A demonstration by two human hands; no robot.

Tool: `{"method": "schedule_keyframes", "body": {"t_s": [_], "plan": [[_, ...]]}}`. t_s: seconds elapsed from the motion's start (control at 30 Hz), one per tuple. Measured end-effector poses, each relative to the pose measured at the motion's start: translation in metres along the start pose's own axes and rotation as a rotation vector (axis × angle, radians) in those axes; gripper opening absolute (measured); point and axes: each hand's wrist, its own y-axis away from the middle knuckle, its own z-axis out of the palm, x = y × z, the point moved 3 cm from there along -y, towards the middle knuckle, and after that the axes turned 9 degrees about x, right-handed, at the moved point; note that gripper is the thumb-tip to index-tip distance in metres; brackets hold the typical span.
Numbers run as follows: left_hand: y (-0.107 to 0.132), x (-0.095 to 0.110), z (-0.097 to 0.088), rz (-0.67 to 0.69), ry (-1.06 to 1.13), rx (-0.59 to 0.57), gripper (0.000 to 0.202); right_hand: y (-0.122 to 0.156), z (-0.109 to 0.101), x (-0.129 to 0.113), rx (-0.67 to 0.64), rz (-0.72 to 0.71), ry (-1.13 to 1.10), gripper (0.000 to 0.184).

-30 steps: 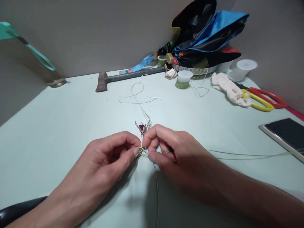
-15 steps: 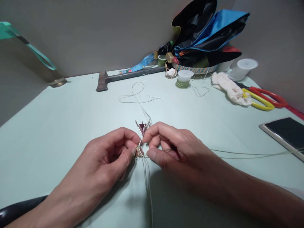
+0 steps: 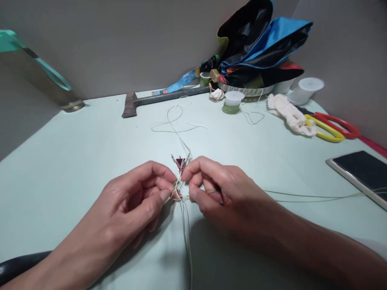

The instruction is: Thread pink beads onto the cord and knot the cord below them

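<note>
Thin green and white cords (image 3: 179, 190) cross between my hands in a loose, looped knot. My left hand (image 3: 136, 205) pinches the cords at the knot's left side between thumb and fingers. On the other side, my right hand (image 3: 217, 185) is closed on green cord strands, which run out behind it to the right. A small dark-red triangular piece (image 3: 180, 162) with metal prongs stands just beyond my fingertips, and the cords lead up to it. Loose cord ends (image 3: 188, 245) hang down toward the table's near edge. Part of the knot hides behind my left fingertips.
At the back lie a hammer (image 3: 130, 105), a green cord spool (image 3: 232, 102) and a basket (image 3: 246, 89) with a black and blue fabric bag (image 3: 263, 48). Scissors (image 3: 332, 127), white cloth (image 3: 290, 114) and a phone (image 3: 363, 173) are to the right. Loose cord (image 3: 169, 123) curls mid-table.
The cord loop at the knot looks wider and looser. My left thumb has shifted slightly left, and my right hand's fingers have closed further around the green strands.
</note>
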Motion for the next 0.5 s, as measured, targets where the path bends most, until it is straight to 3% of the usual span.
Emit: {"method": "schedule_keyframes", "body": {"t_s": [0.37,0.5], "plan": [[-0.006,0.0045,0.0059,-0.006,-0.011,-0.004,0.027,0.0049,0.0043,-0.0052,-0.025,-0.123,0.163,0.01],[-0.0068,0.0044,0.0066,-0.001,-0.065,-0.002,0.032,0.0032,0.0054,-0.0042,-0.076,-0.073,0.208,0.016]]}}
